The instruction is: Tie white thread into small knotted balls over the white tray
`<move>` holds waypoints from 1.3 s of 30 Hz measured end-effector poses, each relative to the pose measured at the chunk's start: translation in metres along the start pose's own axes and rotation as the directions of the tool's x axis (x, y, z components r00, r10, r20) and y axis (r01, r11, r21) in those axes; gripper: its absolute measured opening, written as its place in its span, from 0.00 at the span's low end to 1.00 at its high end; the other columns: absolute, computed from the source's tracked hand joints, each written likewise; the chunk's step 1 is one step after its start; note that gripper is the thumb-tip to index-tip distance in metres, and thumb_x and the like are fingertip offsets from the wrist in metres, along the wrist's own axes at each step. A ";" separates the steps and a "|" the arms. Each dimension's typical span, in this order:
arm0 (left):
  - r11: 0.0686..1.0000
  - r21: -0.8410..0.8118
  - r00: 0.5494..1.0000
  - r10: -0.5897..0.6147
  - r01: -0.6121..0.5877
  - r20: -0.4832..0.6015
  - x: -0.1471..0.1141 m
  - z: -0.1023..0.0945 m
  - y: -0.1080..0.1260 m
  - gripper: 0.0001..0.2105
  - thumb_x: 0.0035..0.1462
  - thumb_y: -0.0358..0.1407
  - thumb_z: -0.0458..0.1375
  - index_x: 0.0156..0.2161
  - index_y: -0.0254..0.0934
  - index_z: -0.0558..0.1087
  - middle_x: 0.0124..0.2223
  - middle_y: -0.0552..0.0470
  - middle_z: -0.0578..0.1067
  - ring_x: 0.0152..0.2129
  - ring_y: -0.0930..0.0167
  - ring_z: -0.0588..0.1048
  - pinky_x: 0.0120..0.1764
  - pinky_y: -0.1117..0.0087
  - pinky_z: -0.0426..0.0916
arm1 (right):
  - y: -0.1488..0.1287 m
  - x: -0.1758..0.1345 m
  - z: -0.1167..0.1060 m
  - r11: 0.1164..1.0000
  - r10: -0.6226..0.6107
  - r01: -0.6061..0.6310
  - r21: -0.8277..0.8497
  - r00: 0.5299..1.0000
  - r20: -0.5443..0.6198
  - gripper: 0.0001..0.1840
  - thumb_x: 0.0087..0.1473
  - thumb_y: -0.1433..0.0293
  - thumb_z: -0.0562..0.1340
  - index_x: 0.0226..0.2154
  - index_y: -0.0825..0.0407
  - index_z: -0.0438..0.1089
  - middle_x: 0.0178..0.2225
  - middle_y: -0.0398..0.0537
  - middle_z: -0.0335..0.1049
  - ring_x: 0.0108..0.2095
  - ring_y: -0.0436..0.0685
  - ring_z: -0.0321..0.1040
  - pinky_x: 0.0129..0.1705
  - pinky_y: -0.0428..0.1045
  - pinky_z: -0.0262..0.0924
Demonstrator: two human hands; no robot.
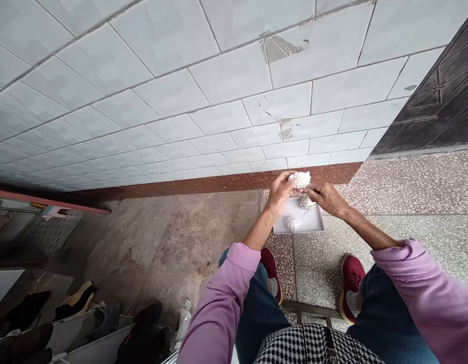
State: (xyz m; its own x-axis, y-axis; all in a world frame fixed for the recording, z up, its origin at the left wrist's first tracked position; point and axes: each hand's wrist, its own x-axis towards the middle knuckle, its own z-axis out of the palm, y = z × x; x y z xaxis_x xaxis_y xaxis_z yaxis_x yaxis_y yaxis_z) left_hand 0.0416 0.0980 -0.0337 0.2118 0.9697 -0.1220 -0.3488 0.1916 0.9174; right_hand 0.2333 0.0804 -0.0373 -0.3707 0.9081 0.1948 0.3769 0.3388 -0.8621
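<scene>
My left hand (281, 191) is closed around a bundle of white yarn (302, 179), with the fingers behind it and the thumb on its near side. At the bundle's lower right, my right hand (328, 197) has its thumb and fingers pinched together; a strand there is too thin to make out clearly. Below both hands a shallow pale tray (279, 228) lies on the floor. Inside it sit a white yarn ball (293, 224) and a greyish yarn ball (305, 202), the second partly hidden beneath my hands. A thin dark strand trails from the greyish ball.
A white tiled wall (214, 116) with a brown base strip rises in front. A dark panelled door (431, 108) stands at the right. Shoes on a rack (91, 349) and a clear plastic bag (183, 321) are at lower left. My red shoes (353, 277) flank the tray's near side.
</scene>
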 end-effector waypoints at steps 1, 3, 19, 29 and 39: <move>0.999 0.034 1.000 0.000 0.000 0.009 0.000 -0.002 0.002 0.29 0.43 0.50 0.77 0.46 0.37 0.74 0.48 0.47 0.80 0.40 0.68 0.79 0.42 0.65 0.77 | 0.001 -0.001 0.000 1.000 0.005 -0.005 0.015 1.000 0.010 0.28 0.68 0.49 0.58 0.24 0.50 0.65 0.21 0.42 0.60 0.24 0.53 0.56 0.30 0.50 0.49; 0.995 0.095 0.999 -0.019 0.015 0.040 -0.001 -0.005 0.005 0.30 0.41 0.50 0.78 0.44 0.37 0.73 0.45 0.48 0.81 0.38 0.68 0.78 0.40 0.66 0.77 | 0.002 -0.002 -0.001 0.999 0.018 -0.019 0.038 1.000 0.018 0.28 0.67 0.49 0.59 0.24 0.50 0.65 0.21 0.41 0.58 0.25 0.52 0.54 0.30 0.50 0.49; 0.943 0.327 0.995 0.088 -0.069 -0.045 0.010 -0.020 0.000 0.27 0.45 0.47 0.74 0.48 0.34 0.81 0.41 0.47 0.82 0.32 0.70 0.75 0.31 0.72 0.69 | -0.010 -0.010 -0.001 1.000 0.009 -0.011 0.019 0.996 0.089 0.24 0.70 0.53 0.56 0.30 0.52 0.72 0.23 0.42 0.62 0.24 0.53 0.57 0.31 0.51 0.51; 0.862 0.506 0.935 -0.149 -0.036 0.321 -0.004 -0.008 0.001 0.22 0.47 0.40 0.74 0.47 0.33 0.81 0.39 0.49 0.80 0.33 0.71 0.75 0.38 0.69 0.68 | 0.001 0.000 -0.035 0.995 0.003 0.008 0.097 0.994 -0.112 0.35 0.62 0.43 0.67 0.21 0.49 0.57 0.21 0.39 0.52 0.24 0.50 0.48 0.28 0.50 0.45; 0.985 0.153 0.977 -0.103 0.075 0.186 -0.002 -0.007 0.010 0.29 0.40 0.48 0.78 0.44 0.35 0.76 0.38 0.49 0.79 0.31 0.72 0.75 0.34 0.71 0.70 | 0.001 0.002 -0.016 0.994 -0.011 0.012 0.113 1.000 -0.009 0.30 0.67 0.46 0.59 0.23 0.50 0.63 0.22 0.41 0.58 0.24 0.50 0.53 0.29 0.50 0.49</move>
State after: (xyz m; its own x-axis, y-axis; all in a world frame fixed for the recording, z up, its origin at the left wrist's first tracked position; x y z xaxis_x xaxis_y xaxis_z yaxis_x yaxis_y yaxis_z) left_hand 0.0310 0.0993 -0.0269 0.4129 0.8994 -0.1435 -0.1878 0.2382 0.9529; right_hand 0.2464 0.0869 -0.0302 -0.3674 0.9065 0.2080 0.2743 0.3193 -0.9071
